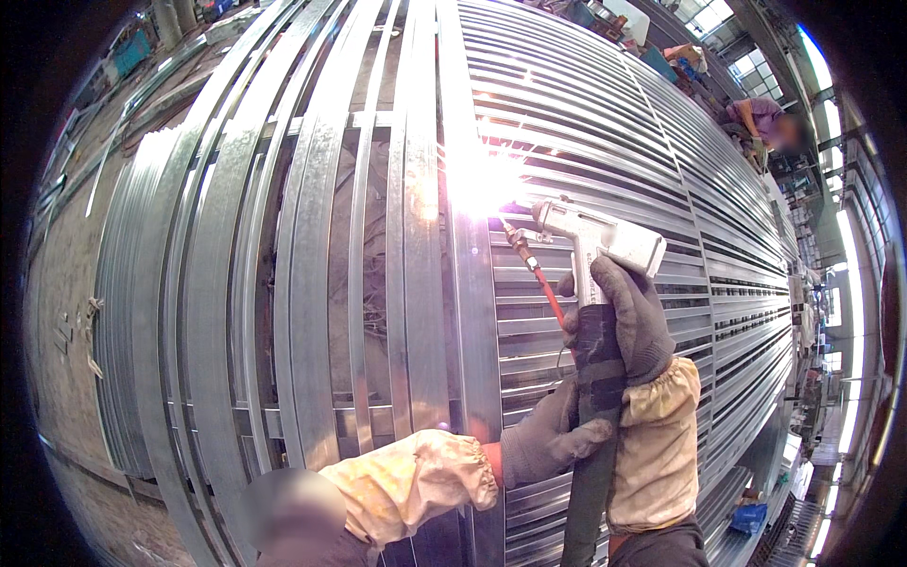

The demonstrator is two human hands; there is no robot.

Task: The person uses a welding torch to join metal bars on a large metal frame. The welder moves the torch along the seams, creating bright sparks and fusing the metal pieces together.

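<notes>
A white handheld welding gun is gripped by my right hand, in a grey glove with the fingers wrapped round its handle. My left hand, gloved too, closes round the black-sleeved cable below the handle. A thin red feed tube runs up beside the gun to its nozzle. At the tip a bright white glare hides the joint between a long metal tube and the ends of the crosswise slats.
Long silvery metal tubes lie lengthwise on my left, with gaps between them. A brown board-like surface borders them at far left. Another person bends over at the upper right. A blue crumpled item lies at lower right.
</notes>
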